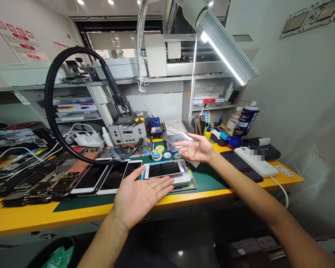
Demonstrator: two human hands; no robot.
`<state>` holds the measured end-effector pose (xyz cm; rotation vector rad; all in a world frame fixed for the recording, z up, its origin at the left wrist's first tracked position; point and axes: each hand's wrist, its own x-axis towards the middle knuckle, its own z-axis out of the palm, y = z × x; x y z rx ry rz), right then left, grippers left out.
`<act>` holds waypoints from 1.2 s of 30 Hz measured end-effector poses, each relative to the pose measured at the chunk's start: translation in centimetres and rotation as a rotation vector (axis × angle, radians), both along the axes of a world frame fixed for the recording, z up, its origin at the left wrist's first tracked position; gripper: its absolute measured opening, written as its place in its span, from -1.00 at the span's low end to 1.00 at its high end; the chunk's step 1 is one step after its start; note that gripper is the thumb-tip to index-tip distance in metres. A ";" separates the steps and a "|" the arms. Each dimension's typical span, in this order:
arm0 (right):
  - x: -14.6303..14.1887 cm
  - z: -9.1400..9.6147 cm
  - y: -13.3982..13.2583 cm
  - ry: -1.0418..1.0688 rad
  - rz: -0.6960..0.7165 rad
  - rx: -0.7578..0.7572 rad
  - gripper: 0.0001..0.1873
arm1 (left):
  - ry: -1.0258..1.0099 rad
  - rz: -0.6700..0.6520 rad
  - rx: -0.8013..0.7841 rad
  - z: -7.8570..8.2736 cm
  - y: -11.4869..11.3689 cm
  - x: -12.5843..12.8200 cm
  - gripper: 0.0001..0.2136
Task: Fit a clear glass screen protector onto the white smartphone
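My left hand (141,199) is palm up with its fingers stretched out and nothing in it. Just beyond its fingers lies a white-framed phone (164,169) with a dark screen, resting on a stacked pale box or case (185,178). My right hand (198,148), also palm up, holds a clear screen protector (181,139) with a thin black outline, the thumb along its near end. The sheet is see-through, so its far edge is hard to make out against the bench. Solder spools (156,154) sit behind the phone.
Several phones (91,178) and bare phone parts (41,182) cover the left of the green mat (80,204). A black hose (48,96) arches over them beside a grey soldering station (128,132). A white power bank (255,162), dark phone (240,165) and spray can (246,119) stand right.
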<state>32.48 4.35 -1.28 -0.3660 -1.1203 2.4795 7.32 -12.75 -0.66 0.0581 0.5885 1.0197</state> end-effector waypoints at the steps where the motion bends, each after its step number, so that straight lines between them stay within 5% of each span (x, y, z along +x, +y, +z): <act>1: 0.0 -0.1 0.1 -0.008 -0.001 0.003 -0.29 | 0.011 -0.014 0.003 -0.2 0.1 0.0 -0.19; 8: 0.0 -0.5 0.4 -0.034 -0.008 0.048 -0.30 | 0.265 -0.108 0.090 0.6 -0.8 -1.4 -0.44; 12: -0.2 -0.6 0.3 -0.039 0.001 0.089 -0.29 | 0.733 0.035 0.417 2.0 -1.1 -2.2 -0.64; 16: -0.2 -0.6 0.3 -0.054 0.023 0.106 -0.28 | 1.267 0.242 0.753 2.5 0.6 -2.7 -0.50; 19: -0.1 -0.7 0.4 -0.070 0.057 0.104 -0.24 | 1.456 0.314 0.858 2.8 2.3 -2.9 -0.40; 30: -0.4 -1.0 -0.1 -0.006 0.183 0.103 -0.22 | 1.117 0.190 1.037 2.9 5.4 -1.0 -0.16; 36: -0.9 -0.9 -1.0 0.026 0.237 0.083 -0.25 | 0.866 0.160 0.962 2.7 5.6 1.1 -0.14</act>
